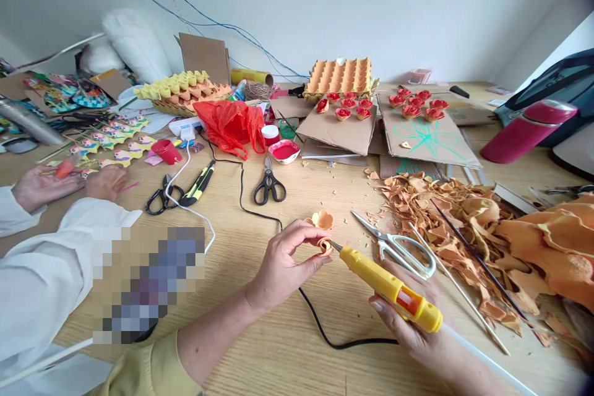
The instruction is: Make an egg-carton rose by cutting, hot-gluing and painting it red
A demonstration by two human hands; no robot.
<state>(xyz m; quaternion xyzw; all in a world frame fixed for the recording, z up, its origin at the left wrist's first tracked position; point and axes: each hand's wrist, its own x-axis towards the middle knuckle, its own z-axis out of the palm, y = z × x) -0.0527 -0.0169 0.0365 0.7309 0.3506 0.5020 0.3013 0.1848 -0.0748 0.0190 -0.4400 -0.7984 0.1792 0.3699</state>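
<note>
Between its thumb and fingers, my left hand (286, 263) pinches a small orange rolled flower (325, 247) of egg-carton material. My right hand (413, 315) is wrapped round a yellow glue gun (371, 272), whose metal tip touches or nearly touches the right side of the flower. A clear glue stick trails from the gun's back end. Just behind my left fingertips lies an orange petal cup (322, 219) on the wooden table (260, 346). White-handled scissors (394, 244) rest open behind the gun.
Orange scraps (445, 216) and sticks lie at right. Red-edged flowers (343, 112) stand on cardboard (338, 130) behind. Black scissors (268, 185), a cutter (198, 184) and a red paint dish (284, 151) are left of centre. Another person's hands (104, 182) work at far left. A black cable crosses the table.
</note>
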